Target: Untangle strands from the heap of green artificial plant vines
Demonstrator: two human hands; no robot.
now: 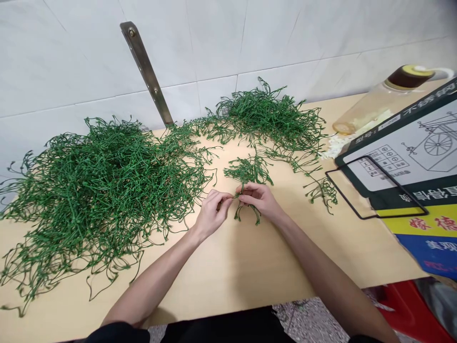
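Thin green plastic-looking stems with small branched tips make up a sprig (pixel 249 167) at the middle of the table, some of its ends hanging below my fingers. My right hand (pixel 260 197) pinches this sprig between thumb and fingers. Close beside it, my left hand (pixel 213 212) is closed in a pinch, its fingertips meeting the sprig's stem near my right fingertips. The exact bit between the left fingertips is too small to make out. A large heap of green stems (pixel 107 181) spreads left of my left hand, and a smaller pile (pixel 271 116) lies beyond my hands.
A printed cardboard box (pixel 396 164) with a black wire handle (pixel 392 216) lies at the right. Behind it a clear bottle (pixel 371 105) leans beside white bits (pixel 337 144). A metal strip (pixel 146 71) stands against the tiled wall. A red stool (pixel 410 309) shows below the table edge.
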